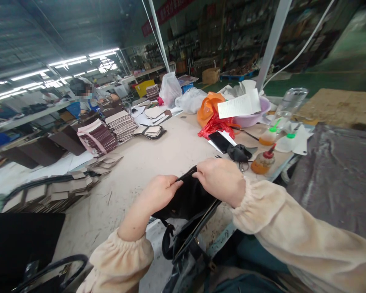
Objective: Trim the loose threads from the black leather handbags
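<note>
Looking out over a pale worktable [152,160]. At its near edge, find black bag [183,199], parted open, hanging below both hands and running back toward the bottom of the view. Can't call either nearer: left hand [158,193] and right hand [221,179] both touching. Following the held rim [187,175]: slants from lower left to upper right, long axis roughly along the line between hands. Down to fingers: closed, pinching that rim, with bag interior directly beneath; some fingertips hidden.

Black handbag [187,198], cream sleeves [277,213], orange plastic bag [206,110], lilac basin [264,107].
</note>
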The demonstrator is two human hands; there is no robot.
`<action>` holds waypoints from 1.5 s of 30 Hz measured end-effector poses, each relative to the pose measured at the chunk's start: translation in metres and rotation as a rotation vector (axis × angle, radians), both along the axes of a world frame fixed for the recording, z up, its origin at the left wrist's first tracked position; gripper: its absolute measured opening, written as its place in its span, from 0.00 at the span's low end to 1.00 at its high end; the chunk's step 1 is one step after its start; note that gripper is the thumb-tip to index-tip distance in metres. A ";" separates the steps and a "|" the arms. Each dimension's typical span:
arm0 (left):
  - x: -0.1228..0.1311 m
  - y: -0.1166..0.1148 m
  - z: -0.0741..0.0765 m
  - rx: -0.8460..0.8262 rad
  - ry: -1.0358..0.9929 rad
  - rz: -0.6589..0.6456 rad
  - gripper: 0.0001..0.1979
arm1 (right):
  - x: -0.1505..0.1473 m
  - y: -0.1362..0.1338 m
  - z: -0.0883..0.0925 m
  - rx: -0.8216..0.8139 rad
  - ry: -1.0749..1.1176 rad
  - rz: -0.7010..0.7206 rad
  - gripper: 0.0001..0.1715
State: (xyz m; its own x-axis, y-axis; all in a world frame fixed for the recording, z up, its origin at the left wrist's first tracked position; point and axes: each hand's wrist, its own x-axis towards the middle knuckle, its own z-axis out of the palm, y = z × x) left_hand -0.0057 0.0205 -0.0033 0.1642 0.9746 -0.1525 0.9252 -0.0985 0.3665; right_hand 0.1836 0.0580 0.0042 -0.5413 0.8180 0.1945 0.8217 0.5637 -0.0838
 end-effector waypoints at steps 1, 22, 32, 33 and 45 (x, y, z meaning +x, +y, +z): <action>0.000 0.000 0.000 0.003 0.002 0.000 0.20 | 0.000 0.001 -0.001 0.004 -0.001 -0.004 0.17; 0.003 -0.004 -0.003 0.021 0.017 -0.017 0.19 | -0.001 0.002 -0.003 0.014 0.004 -0.039 0.16; 0.001 -0.004 -0.001 0.001 -0.017 -0.021 0.17 | 0.000 0.003 -0.003 0.022 0.037 -0.063 0.14; 0.001 -0.003 -0.001 0.000 -0.023 -0.026 0.17 | 0.000 0.003 -0.004 0.027 0.032 -0.056 0.15; -0.004 0.003 -0.004 0.022 0.026 -0.027 0.14 | -0.003 0.008 -0.002 -0.012 -0.025 -0.015 0.13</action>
